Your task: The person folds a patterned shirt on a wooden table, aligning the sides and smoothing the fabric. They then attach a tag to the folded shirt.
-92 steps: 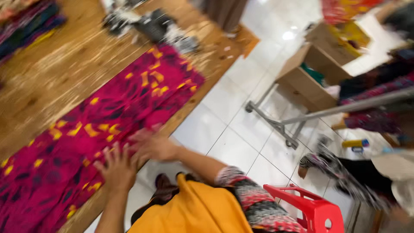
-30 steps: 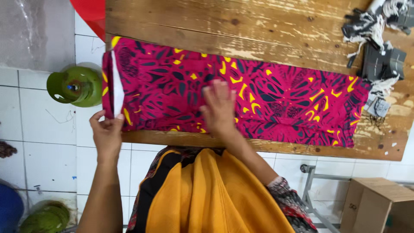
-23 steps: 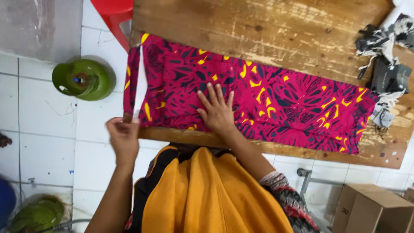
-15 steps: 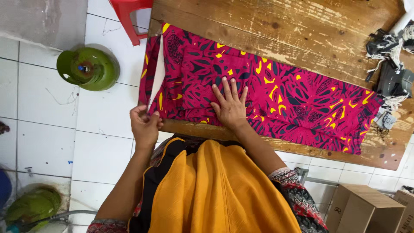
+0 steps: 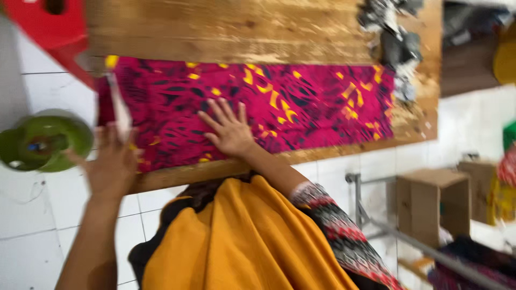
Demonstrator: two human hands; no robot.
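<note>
A long strip of cloth (image 5: 258, 113) lies flat along the near edge of the table (image 5: 226, 29), magenta with dark leaf shapes and yellow flecks. Its left end is lifted off the wood, showing a pale underside. The whole view is motion-blurred.

The table is worn, scratched bare wood. A heap of grey and black rags (image 5: 395, 37) sits at its far right, touching the cloth's right end. The floor is white tile. A green cylinder (image 5: 45, 140) stands on it left of the table, with a red stool (image 5: 45, 27) above it at the table's corner. To the right stand a metal frame (image 5: 376, 220) and a cardboard box (image 5: 432, 204).

The right hand (image 5: 228, 129) lies flat on the cloth, palm down, fingers spread and pressing. The left hand (image 5: 113, 161) is at the cloth's left end, fingers closed on the raised edge; blur hides exactly how they pinch it. An orange garment (image 5: 242, 241) fills the foreground.
</note>
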